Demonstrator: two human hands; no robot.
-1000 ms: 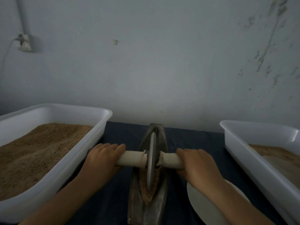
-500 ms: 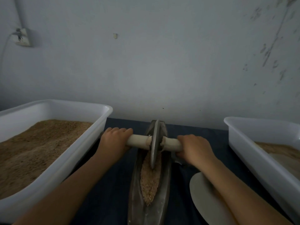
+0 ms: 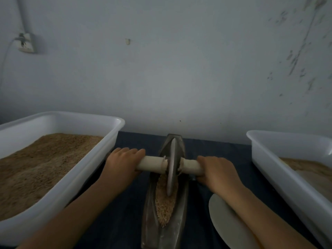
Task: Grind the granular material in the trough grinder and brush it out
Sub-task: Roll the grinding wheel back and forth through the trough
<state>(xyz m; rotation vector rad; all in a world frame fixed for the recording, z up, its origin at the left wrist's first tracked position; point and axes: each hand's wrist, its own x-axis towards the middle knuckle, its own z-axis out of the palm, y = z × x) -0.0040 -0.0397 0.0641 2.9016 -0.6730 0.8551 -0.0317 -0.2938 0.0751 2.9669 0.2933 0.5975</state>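
Note:
A dark metal boat-shaped trough grinder [image 3: 149, 218] lies lengthwise on the table in front of me. Tan granular material [image 3: 164, 203] fills its groove. A grey grinding wheel [image 3: 172, 169] stands upright in the groove toward the far end, on a pale wooden axle [image 3: 152, 163]. My left hand [image 3: 122, 166] is closed around the axle's left end. My right hand [image 3: 218, 172] is closed around its right end. No brush is in view.
A white tub [image 3: 93, 168] of tan grain stands at the left. Another white tub [image 3: 269, 169] with a little grain stands at the right. A pale round plate [image 3: 224, 223] lies under my right forearm. A dark blue cloth [image 3: 115, 221] covers the table, and a wall rises right behind.
Both hands have rolled the wheel from the trough's middle toward its far end, uncovering the grain in the near part of the groove.

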